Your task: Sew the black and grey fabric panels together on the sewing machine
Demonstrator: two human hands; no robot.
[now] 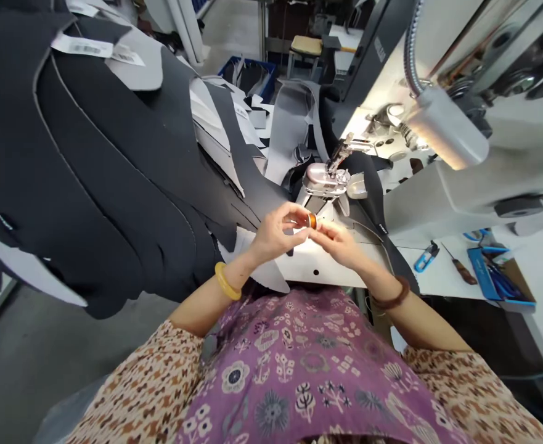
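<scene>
A small bobbin (312,221) wound with orange-brown thread is held up over the front of the white sewing table. My left hand (280,234) pinches it between thumb and fingers from the left. From the other side, the closed fingertips of my right hand (338,244) meet its lower right edge; any loose thread there is too fine to see. Just beyond both hands stands the sewing machine's metal post bed (323,179), with the presser foot (338,157) above it.
Large dark fabric pieces (114,166) cover the left side, with pale pieces and labels among them. A lit lamp (451,126) hangs at right by the machine head. Blue snips (426,256), a screwdriver (460,264) and a blue tool box (502,277) lie on the right. A blue crate (267,86) stands behind.
</scene>
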